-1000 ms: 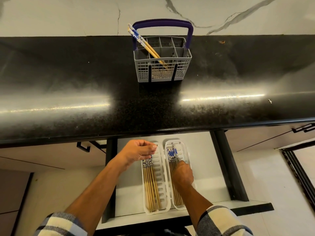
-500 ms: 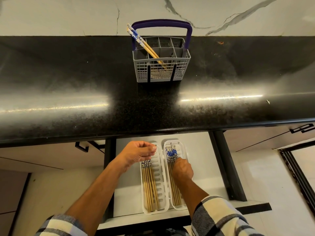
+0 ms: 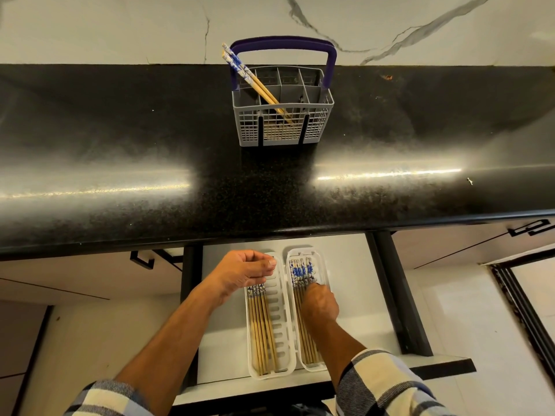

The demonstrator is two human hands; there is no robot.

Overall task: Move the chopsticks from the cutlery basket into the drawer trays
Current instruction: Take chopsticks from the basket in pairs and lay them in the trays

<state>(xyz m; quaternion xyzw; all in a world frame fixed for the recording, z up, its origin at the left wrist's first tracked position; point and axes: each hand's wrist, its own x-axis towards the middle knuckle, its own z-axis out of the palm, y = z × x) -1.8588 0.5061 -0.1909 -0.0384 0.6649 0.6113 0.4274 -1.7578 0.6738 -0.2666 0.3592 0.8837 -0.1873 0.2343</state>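
Observation:
A grey cutlery basket (image 3: 282, 121) with a purple handle stands on the black counter, and a pair of blue-topped wooden chopsticks (image 3: 255, 82) leans out of its left side. Below, the open drawer (image 3: 348, 295) holds two white trays. The left tray (image 3: 280, 319) has several chopsticks (image 3: 261, 328) along its left half. The right tray (image 3: 319, 262) holds several more chopsticks (image 3: 300, 271). My left hand (image 3: 243, 273) hovers over the top of the left tray, loosely curled and holding nothing. My right hand (image 3: 319, 303) reaches into the right tray, fingers curled down onto the chopsticks there.
The glossy black counter (image 3: 180, 175) overhangs the back of the drawer. Dark drawer rails (image 3: 399, 295) run along both sides. Cabinet fronts with black handles (image 3: 141, 259) flank the drawer. A marble wall rises behind the basket.
My right hand has shifted slightly forward along the chopsticks in the right tray. My left hand has stayed over the left tray. The basket is unchanged.

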